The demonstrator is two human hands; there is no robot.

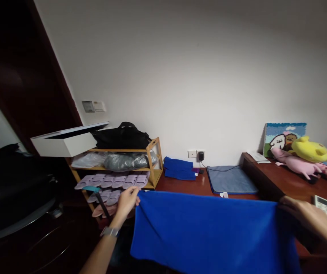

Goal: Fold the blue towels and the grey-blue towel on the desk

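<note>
A plain blue towel [209,232] hangs stretched out in front of me, its upper edge pulled nearly straight. Its upper left corner is pinched in my left hand [127,201], which has a watch on the wrist. At the opposite upper corner my right hand [294,207] grips the cloth, and its fingers are partly hidden. Behind the towel, on the dark red tabletop, lie a folded blue cloth [179,168] and a flat grey-blue cloth [232,179] with a blue edge. The towel's lower part runs out of the frame.
To the left stands a wooden rack [154,163] with several lilac slippers [117,179], a black bag [123,137] and a white box [66,146]. On the right-hand raised surface are plush toys [297,161], a picture [284,139] and a remote control [324,207]. A black charger [201,156] sits in the wall socket.
</note>
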